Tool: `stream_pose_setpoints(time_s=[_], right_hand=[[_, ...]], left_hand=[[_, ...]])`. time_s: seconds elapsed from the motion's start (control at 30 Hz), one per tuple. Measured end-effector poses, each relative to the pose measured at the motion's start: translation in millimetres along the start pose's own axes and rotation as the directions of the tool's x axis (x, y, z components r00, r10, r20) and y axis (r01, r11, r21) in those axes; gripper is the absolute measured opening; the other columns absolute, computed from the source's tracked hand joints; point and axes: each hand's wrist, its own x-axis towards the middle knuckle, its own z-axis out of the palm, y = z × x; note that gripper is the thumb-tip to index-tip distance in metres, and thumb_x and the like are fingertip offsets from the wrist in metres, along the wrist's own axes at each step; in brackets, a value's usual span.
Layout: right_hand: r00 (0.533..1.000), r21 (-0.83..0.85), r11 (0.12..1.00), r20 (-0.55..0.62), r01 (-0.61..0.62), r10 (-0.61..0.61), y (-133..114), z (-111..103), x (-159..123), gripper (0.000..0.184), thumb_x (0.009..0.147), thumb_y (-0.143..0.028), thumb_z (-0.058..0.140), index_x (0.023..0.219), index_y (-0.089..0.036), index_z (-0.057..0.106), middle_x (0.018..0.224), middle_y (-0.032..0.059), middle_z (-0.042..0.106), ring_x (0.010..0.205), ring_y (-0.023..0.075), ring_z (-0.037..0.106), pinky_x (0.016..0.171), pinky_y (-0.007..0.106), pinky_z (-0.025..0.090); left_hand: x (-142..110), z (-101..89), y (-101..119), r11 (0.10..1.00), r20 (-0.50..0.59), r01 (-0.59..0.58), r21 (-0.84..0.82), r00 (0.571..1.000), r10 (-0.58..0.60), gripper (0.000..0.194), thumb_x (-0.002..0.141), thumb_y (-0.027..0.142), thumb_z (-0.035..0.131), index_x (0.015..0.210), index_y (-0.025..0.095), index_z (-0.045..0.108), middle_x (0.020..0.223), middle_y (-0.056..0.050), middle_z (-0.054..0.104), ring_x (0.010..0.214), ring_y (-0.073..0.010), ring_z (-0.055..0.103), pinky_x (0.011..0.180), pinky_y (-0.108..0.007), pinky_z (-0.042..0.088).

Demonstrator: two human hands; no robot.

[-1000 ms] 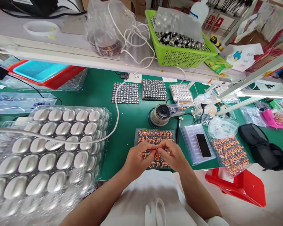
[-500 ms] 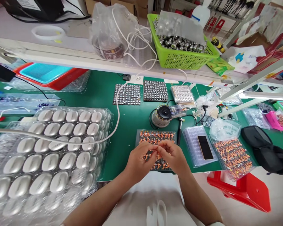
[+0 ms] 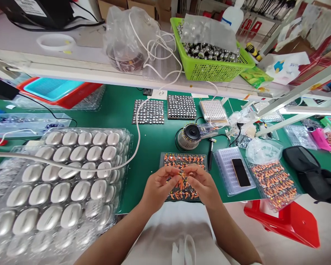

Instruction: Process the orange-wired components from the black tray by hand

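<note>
My left hand [image 3: 158,186] and my right hand [image 3: 201,184] meet over a clear tray of small orange parts [image 3: 182,162] at the front edge of the green table. Both hands have their fingertips pinched together around a small orange part [image 3: 182,176] held between them. The rest of the tray's near half is hidden under my hands.
Stacked clear trays of silver oval shells [image 3: 60,180] fill the left, crossed by a white cable [image 3: 138,129]. Right of my hands lie a clear tray with a phone [image 3: 239,172], a bag of orange parts [image 3: 273,180] and a black pouch [image 3: 309,173]. A round device [image 3: 190,135] sits behind.
My hands stay pinched together over the orange-part tray, with only slight finger shifts. The view has tilted a little.
</note>
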Motion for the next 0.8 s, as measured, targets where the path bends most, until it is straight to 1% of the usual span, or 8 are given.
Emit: stream_pose_setpoints(time_s=[0.13,0.23,0.3,0.43,0.5,0.57,0.7,0.8], right_hand=[[0.998,0.006,0.998,-0.033,0.063,-0.062,2,6,0,0.013,0.083,-0.031,0.064,0.093,-0.024,0.065,0.094,0.0046,0.055,0.09,0.0191,0.053,0.072,0.03,0.046],[0.992,0.002,0.995,-0.082,0.101,-0.1,6,11,-1,0.006,0.084,-0.027,0.062,0.089,-0.024,0.064,0.091,0.0036,0.055,0.088,0.0179,0.053,0.072,0.03,0.044],[0.985,-0.006,0.992,-0.12,0.124,-0.124,8,14,-2,0.003,0.085,-0.023,0.061,0.087,-0.024,0.064,0.089,0.0028,0.054,0.086,0.0171,0.053,0.074,0.031,0.043],[0.967,-0.024,0.984,-0.186,0.175,-0.176,10,19,-4,0.006,0.085,-0.019,0.06,0.086,-0.025,0.063,0.088,0.0026,0.054,0.089,0.0176,0.053,0.078,0.032,0.043],[0.959,-0.044,0.98,-0.203,0.194,-0.199,10,22,-6,0.007,0.085,-0.019,0.059,0.086,-0.025,0.063,0.089,0.003,0.054,0.089,0.0181,0.053,0.079,0.033,0.043],[0.953,-0.06,0.976,-0.209,0.21,-0.218,11,23,-7,0.009,0.085,-0.018,0.059,0.087,-0.025,0.063,0.089,0.0031,0.055,0.088,0.018,0.053,0.079,0.034,0.044],[0.945,-0.113,0.963,-0.195,0.244,-0.262,11,21,-9,0.011,0.085,-0.017,0.059,0.088,-0.026,0.064,0.09,0.0035,0.054,0.088,0.0181,0.053,0.078,0.035,0.045],[0.947,-0.158,0.953,-0.151,0.259,-0.282,8,17,-8,0.01,0.084,-0.017,0.06,0.088,-0.026,0.064,0.089,0.0038,0.054,0.088,0.0184,0.054,0.078,0.035,0.045]], left_hand=[[-3,3.4,-5,0.997,-0.01,-0.053,-0.056,0.999,0.052,0.017,0.08,0.026,0.066,0.087,0.019,0.053,0.078,0.001,0.061,0.072,-0.012,0.06,0.066,-0.024,0.051],[-5,4.8,-10,0.994,-0.024,-0.108,-0.031,0.994,0.107,0.017,0.08,0.024,0.066,0.083,0.02,0.049,0.08,0.001,0.062,0.076,-0.0127,0.062,0.067,-0.024,0.051],[-7,5.3,-10,0.991,-0.022,-0.131,0.005,0.991,0.131,0.015,0.08,0.022,0.065,0.082,0.02,0.051,0.079,0.0,0.063,0.073,-0.0124,0.062,0.065,-0.023,0.051],[-9,6.6,-7,0.984,-0.028,-0.151,0.09,0.988,0.154,0.006,0.08,0.02,0.065,0.083,0.019,0.06,0.074,0.0,0.066,0.067,-0.0116,0.062,0.063,-0.021,0.05],[-9,7.5,-5,0.987,-0.046,-0.135,0.087,0.989,0.139,0.006,0.078,0.02,0.066,0.084,0.018,0.064,0.075,-0.001,0.068,0.067,-0.012,0.063,0.063,-0.021,0.051],[-9,8.2,-3,0.995,-0.044,-0.091,0.029,0.995,0.092,0.007,0.078,0.021,0.067,0.083,0.018,0.066,0.074,-0.001,0.068,0.065,-0.0122,0.063,0.061,-0.022,0.051],[-8,7.0,2,0.997,0.048,0.023,-0.079,0.999,-0.019,0.01,0.078,0.025,0.067,0.082,0.017,0.063,0.067,0.0,0.064,0.06,-0.0119,0.06,0.057,-0.022,0.05],[-7,3.4,4,1.0,0.107,-0.008,-0.022,0.994,0.011,0.01,0.08,0.026,0.065,0.083,0.016,0.061,0.072,0.0,0.061,0.064,-0.0115,0.058,0.059,-0.022,0.048]])
